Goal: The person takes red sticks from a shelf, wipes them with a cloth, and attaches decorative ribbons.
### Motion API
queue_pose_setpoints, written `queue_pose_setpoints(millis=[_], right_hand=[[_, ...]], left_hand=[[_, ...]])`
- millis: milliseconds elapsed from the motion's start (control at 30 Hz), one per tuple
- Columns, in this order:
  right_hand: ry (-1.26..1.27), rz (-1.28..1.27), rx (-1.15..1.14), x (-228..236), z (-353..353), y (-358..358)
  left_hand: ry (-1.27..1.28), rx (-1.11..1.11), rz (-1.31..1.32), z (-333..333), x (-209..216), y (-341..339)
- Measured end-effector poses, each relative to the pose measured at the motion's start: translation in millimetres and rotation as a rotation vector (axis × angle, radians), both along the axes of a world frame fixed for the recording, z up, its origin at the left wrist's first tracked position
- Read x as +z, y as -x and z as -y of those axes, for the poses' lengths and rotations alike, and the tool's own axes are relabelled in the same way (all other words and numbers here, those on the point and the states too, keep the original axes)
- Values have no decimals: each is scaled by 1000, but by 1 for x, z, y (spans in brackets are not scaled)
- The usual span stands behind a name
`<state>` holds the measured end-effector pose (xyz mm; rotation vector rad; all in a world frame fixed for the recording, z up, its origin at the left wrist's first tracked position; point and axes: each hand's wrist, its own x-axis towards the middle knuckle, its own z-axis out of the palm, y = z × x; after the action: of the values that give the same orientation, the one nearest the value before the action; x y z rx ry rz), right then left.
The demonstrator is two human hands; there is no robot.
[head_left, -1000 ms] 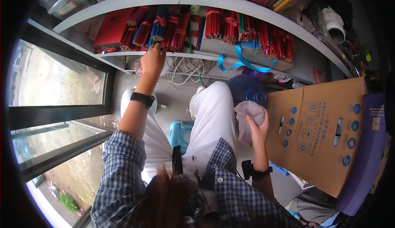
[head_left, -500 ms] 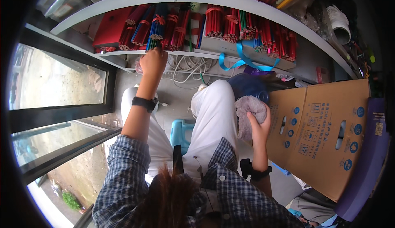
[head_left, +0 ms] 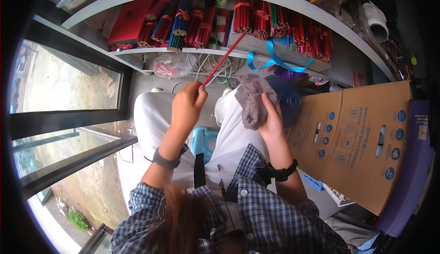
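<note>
In my left hand (head_left: 187,102) is one long thin red pencil (head_left: 223,63), gripped at its lower end and pointing up and right toward the shelf. My right hand (head_left: 273,122) is closed on a crumpled grey-purple cloth (head_left: 255,99), thumb on top. The cloth is beside the pencil, apart from it. Beyond both hands, bundles of red pencils (head_left: 243,18) tied with red ribbon lie on the shelf, end-on to me. Blue pencils (head_left: 180,22) form another bundle farther left, with green ones under it.
A white shelf edge (head_left: 151,49) crosses the far side, with white cables (head_left: 215,66) and a plastic bag (head_left: 172,65) below. Blue ribbon (head_left: 275,54) hangs from it. A cardboard box (head_left: 353,139) stands right; a glass door (head_left: 68,84) is left. A blue stool (head_left: 205,142) is below me.
My left hand has come back from the shelf, now with a red pencil. My right hand has moved the cloth left and up, closer to the left hand.
</note>
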<state>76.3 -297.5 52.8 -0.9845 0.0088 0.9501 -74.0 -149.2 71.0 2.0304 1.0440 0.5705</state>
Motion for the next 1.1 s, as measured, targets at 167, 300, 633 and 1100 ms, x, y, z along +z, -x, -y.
queue_pose_setpoints(millis=[167, 300, 633, 1100], right_hand=[[-63, -79, 216, 6, -31, 35], [4, 22, 256, 15, -32, 42], [50, 236, 175, 20, -29, 51], [8, 185, 108, 40, -17, -8]], left_hand=[[-62, -233, 53, 37, -6, 3], [-86, -350, 7, 37, -6, 17], [-93, -518, 61, 26, -5, 27], [0, -593, 95, 20, 27, 33]])
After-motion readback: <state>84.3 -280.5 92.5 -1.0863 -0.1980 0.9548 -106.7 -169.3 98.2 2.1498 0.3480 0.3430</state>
